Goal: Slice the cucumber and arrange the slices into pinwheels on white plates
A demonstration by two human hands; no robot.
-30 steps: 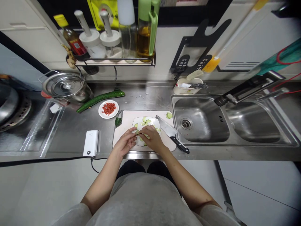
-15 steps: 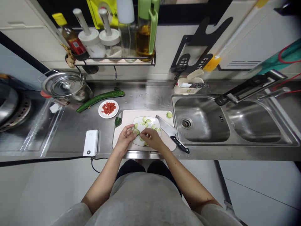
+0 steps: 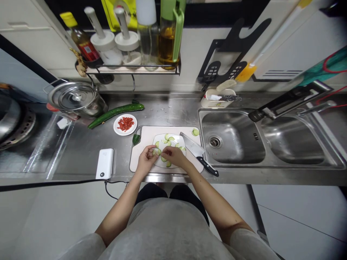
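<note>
My left hand [image 3: 146, 159] is closed in a pinch on pale green cucumber slices [image 3: 156, 151], just above the left side of a white plate [image 3: 176, 138]. The fingertips of my right hand [image 3: 173, 156] are pinched together at the right edge of those slices; exactly what lies between them is hard to see. Crescent-shaped cucumber slices [image 3: 170, 138] are laid on the plate in small groups. The plate rests on a pale cutting board [image 3: 145, 134]. To its right, a kitchen knife [image 3: 207, 166] with a black handle lies across the board's edge.
Round cucumber slices [image 3: 195, 132] sit at the board's top right corner. Beyond the board are a dish of red berries [image 3: 125, 124], a long cucumber [image 3: 116, 113] and a steel pot [image 3: 77, 99]. A white power bank [image 3: 105, 163] lies left; a double sink [image 3: 233, 141] is right.
Both hands stay over the plate's left side with only small finger movements. The slices in my left hand have turned slightly and show more of their pale faces.
</note>
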